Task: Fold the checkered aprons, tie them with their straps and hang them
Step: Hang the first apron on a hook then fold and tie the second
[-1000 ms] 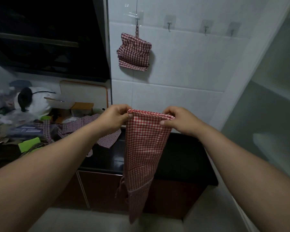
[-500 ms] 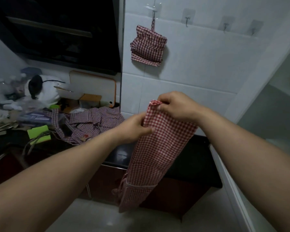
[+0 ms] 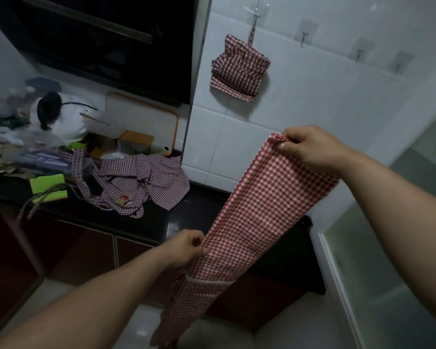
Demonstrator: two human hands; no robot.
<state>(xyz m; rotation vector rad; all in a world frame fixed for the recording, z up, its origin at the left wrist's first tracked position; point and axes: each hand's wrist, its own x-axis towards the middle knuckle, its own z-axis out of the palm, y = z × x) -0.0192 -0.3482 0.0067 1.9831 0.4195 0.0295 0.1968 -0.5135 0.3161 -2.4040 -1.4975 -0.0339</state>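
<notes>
- The right hand (image 3: 312,149) is raised in front of the tiled wall (image 3: 312,91); its fingers (image 3: 291,141) are curled tight round the bunched top end of the red checkered apron (image 3: 262,210).
- The left hand (image 3: 184,248) sits lower and nearer the body; it pinches the apron's left edge, partway down its length.
- The apron, folded into a long narrow band, slants through the air between the two hands, in front of the dark desk (image 3: 159,222); its lower end hangs past the left hand towards the floor.
- A folded apron (image 3: 239,69) hangs as a bundle from a wall hook (image 3: 256,11), above and left of the right hand; three more hooks (image 3: 304,39) follow to its right.
- A crumpled heap of aprons (image 3: 141,182) lies on the desk, left of the held band; a strap (image 3: 35,201) trails over the front edge.
- Further left is clutter — a green pad (image 3: 48,190), and a white cutting board (image 3: 141,122) with an orange rim leaning on the back wall; the rest is too blurred to name.
- A dark range hood (image 3: 98,41) hangs over that side; a glass panel (image 3: 388,273) stands close beside the right forearm.
</notes>
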